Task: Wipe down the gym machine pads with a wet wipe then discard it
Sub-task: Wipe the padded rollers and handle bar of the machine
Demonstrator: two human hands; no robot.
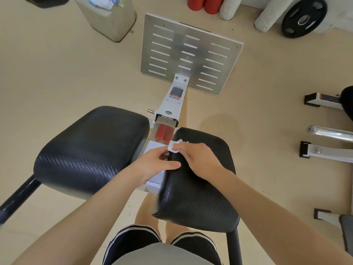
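Note:
Two black textured pads sit side by side on a white machine frame: the left pad (91, 150) and the right pad (198, 194). My right hand (200, 159) presses a crumpled white wet wipe (176, 145) onto the far inner corner of the right pad. My left hand (155, 163) grips the inner edge of that same pad, thumb on top and fingers in the gap between the pads.
A slotted metal footplate (191, 54) stands ahead on the beige floor. A beige bin (108, 18) with a wipes pack (103, 1) on it is at far left. Red rollers (204, 4), a weight plate (303, 18) and other machine legs (324, 150) lie to the right.

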